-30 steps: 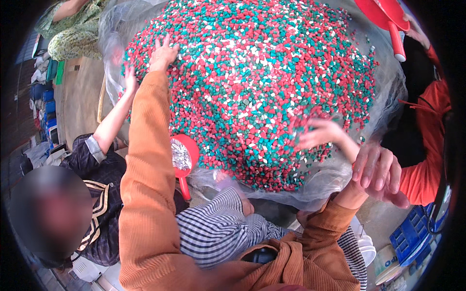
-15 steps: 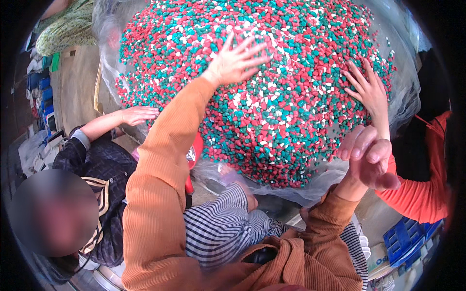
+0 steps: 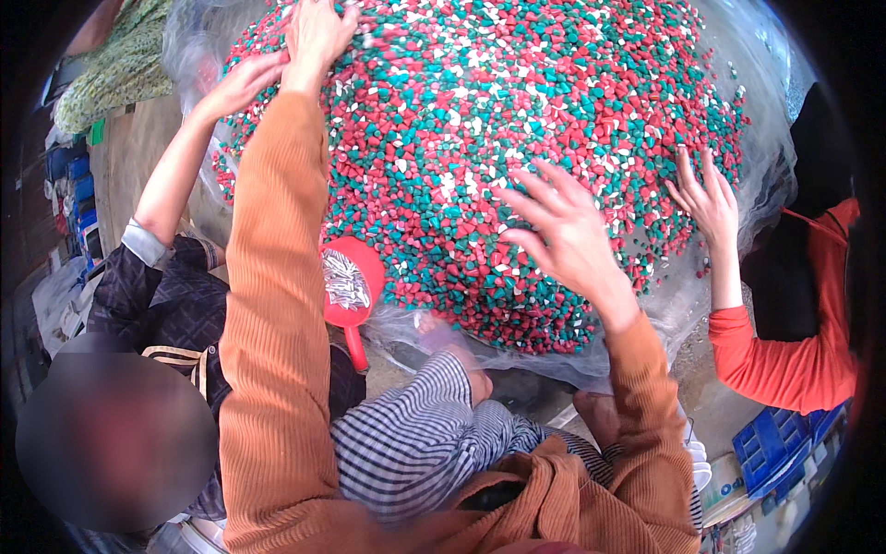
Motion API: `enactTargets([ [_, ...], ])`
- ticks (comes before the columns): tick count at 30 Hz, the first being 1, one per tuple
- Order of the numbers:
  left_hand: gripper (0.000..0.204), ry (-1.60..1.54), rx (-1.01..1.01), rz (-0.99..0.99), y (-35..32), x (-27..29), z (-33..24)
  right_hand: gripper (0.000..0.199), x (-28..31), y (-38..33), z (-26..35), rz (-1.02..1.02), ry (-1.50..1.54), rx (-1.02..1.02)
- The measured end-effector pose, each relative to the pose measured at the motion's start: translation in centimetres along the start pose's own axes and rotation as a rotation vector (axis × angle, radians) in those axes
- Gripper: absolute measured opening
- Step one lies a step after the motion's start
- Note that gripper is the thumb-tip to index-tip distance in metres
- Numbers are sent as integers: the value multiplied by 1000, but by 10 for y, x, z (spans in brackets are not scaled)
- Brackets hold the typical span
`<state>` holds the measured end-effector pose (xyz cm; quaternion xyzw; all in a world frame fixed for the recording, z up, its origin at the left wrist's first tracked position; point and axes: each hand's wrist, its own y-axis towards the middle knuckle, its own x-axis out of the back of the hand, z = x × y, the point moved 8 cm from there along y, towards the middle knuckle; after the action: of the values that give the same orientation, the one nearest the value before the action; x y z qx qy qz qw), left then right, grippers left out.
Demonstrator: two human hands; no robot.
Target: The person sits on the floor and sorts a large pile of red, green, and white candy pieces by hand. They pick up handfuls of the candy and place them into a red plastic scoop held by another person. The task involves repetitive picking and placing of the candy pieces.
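Observation:
A broad heap of small red, green and white plastic pieces (image 3: 480, 231), many of them cone-shaped, is spread on a clear plastic sheet (image 3: 683, 309). My left hand (image 3: 318, 39) reaches to the heap's far left side, thumb spread apart; its fingertips touch the pieces near the upper edge of the view. Over the near right part of the heap, my right hand (image 3: 570, 242) is held with fingers spread and slightly bent. It holds nothing. A co-worker's hand (image 3: 242, 85) is beside my left wrist. Another person's hand (image 3: 711, 203) rests on the heap's right side.
A red scoop (image 3: 353, 300) filled with small metal pieces lies by the near left edge of the heap. A blue plastic crate (image 3: 771, 452) stands at the lower right. Patterned sacks (image 3: 115, 78) lie at the far left, and co-workers sit on both sides.
My left hand has moved from mid-heap to the far left. My right hand has swung left over the pieces. The left co-worker's arm has reached forward, and the red scoop is more fully uncovered.

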<state>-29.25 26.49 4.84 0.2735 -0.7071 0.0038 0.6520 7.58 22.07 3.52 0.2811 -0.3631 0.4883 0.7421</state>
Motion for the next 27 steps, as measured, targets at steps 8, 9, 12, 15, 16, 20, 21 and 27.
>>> enactTargets([
  [8, 42, -593, -212, -103, -108, 34, -145, 49, -77, 140, -93, 70, -627, 517],
  [9, 44, -633, -325, -31, -129, 30, -174, 50, -69, 160, -113, 97, -750, 503],
  [12, 49, -566, -619, 369, -220, 15, -240, 44, -24, 203, -135, 19, -758, 470],
  [15, 51, -619, -716, 553, -268, -9, -237, 50, 1, 215, -145, 190, -818, 231],
  [16, 52, -617, -745, 563, -271, -13, -233, 51, 22, 210, -136, 106, -684, 210],
  [20, 48, -437, -823, 406, -232, -57, -198, 54, 65, 166, -107, -67, -413, 207],
  [21, 47, -335, -839, 402, -214, -68, -186, 56, 63, 146, -98, -61, -368, 112],
  [27, 50, -43, -584, 31, -47, -113, -118, 50, -50, -20, 43, 468, -26, 451],
])
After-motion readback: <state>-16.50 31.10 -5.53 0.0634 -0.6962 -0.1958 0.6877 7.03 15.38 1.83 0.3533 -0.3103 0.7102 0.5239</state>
